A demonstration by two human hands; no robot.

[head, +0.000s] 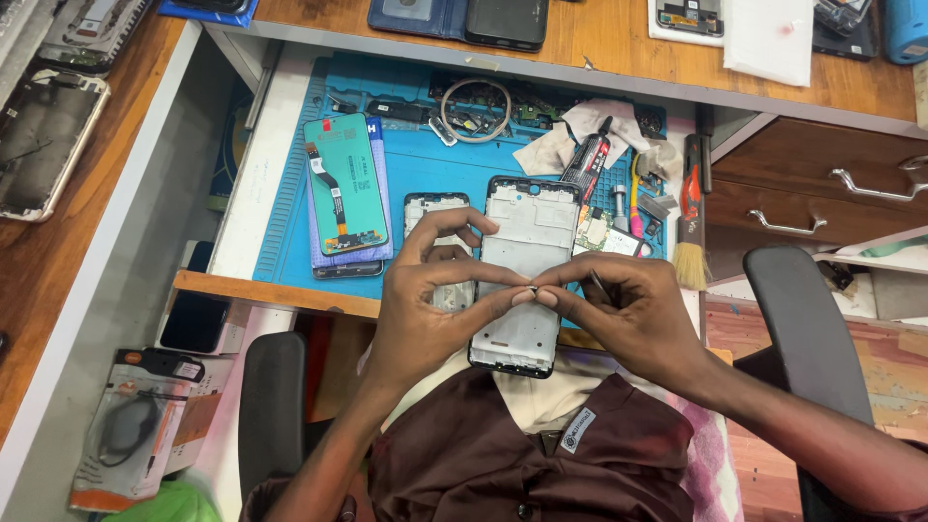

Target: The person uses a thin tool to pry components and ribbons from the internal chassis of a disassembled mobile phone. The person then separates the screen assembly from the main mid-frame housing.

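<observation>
Fingertips of both hands meet over a white phone mid-frame (520, 275), which lies flat below them with its near end overhanging the edge of the pull-out tray (275, 285). The left hand (425, 314) has thumb and forefinger pinched together on a very small dark part (533, 289), too small to identify. The right hand (633, 314) closes thumb and forefinger against the same spot, and a thin metal tool (596, 286), likely tweezers, is tucked under its remaining fingers, apparently parked there to be ready at need. Holding the part directly above the frame would, in my judgement, let a dropped piece land on it rather than the floor.

Just beyond the left fingers lies a smaller phone back panel (435, 217), partly hidden by the knuckles. Farther left of them, a green display module (345, 184) with its flex cable rests face down on a blue repair mat (435, 159). Beyond the right fingers sit a small circuit board (597, 232), a glue tube (587, 166) and a brush (690, 227). Farthest off, a coiled ring of cable (475, 109) lies at the mat's rear edge.
</observation>
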